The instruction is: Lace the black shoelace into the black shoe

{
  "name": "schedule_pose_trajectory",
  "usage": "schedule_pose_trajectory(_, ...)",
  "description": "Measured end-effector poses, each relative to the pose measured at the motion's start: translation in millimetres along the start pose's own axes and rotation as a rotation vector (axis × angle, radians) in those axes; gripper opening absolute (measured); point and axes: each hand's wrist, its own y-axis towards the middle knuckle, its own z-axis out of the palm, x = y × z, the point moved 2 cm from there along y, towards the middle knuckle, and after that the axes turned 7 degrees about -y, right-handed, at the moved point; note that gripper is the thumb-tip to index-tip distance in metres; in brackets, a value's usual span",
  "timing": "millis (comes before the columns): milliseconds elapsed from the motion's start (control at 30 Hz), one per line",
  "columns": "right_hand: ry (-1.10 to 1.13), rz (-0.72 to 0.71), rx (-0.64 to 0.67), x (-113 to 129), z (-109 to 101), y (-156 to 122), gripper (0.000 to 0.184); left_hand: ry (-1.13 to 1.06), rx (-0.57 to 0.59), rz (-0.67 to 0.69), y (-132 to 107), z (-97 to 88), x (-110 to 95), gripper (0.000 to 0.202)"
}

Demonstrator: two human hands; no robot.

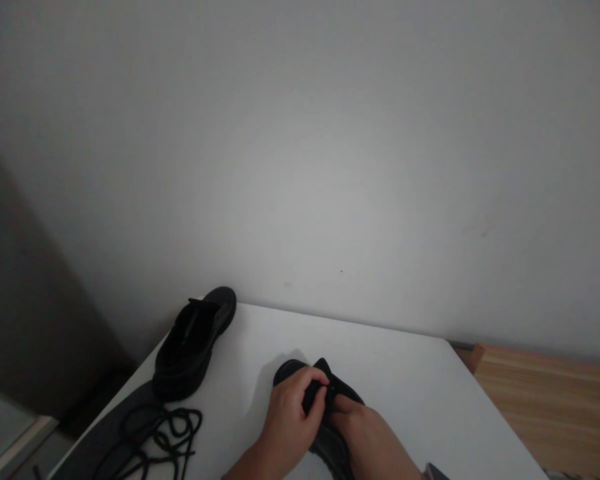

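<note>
A: What've you got on the feed? Start big.

B: I see a white table pushed against a plain wall, w/ a wooden surface just off the table's right edge. Everything else I'll place relative to the shoe in hand.

A: Go.

B: Second black shoe sits well to the left of the held shoe and further back, near the table's far-left corner, opening up. Nearer than that one, still left of the held shoe, a loose black lace lies tangled on a dark strip at the table's left edge.

A: And the held one?

B: Black shoe, centre-front of the table, toe pointing away, sole on the tabletop as far as I can tell.

A: Hands?

B: Left hand is on the shoe's left side, fingers curled over the top and pinching at the tongue/eyelet area. Right hand clasps the shoe from the right, fingertips pressed into the same spot, touching the left fingers. Can't tell if a lace is betw. them – too dark.
</note>
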Motion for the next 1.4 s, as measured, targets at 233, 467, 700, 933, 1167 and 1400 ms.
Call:
schedule_pose_trajectory(233,-0.022,-0.019,-0.072,0,4,14,0.043,0.001,-0.001,-0.003,1,-0.9,-1,0.019)
schedule_pose_trajectory(467,-0.03,-0.016,-0.079,-1,9,16,0.042,-0.005,0.006,-0.009,1,-0.9,1,0.018)
schedule_pose_trajectory(700,-0.201,0.048,0.075,10,-5,7,0.053,-0.024,0.026,0.012,1,-1.5,2,0.019)
schedule_pose_trajectory(933,-0.315,0.032,0.16,12,-12,5,0.061,-0.054,0.041,0.018,0,-0.7,3,0.019)
schedule_pose_trajectory(1167,-0.065,0.023,0.014,-1,3,8,0.054,-0.056,0.035,0.019,1,0.0,0,0.019)
schedule_pose_trajectory(1400,0.003,0.012,-0.024,0,9,13,0.053,-0.05,0.037,0.017,0,-0.5,0,0.019)
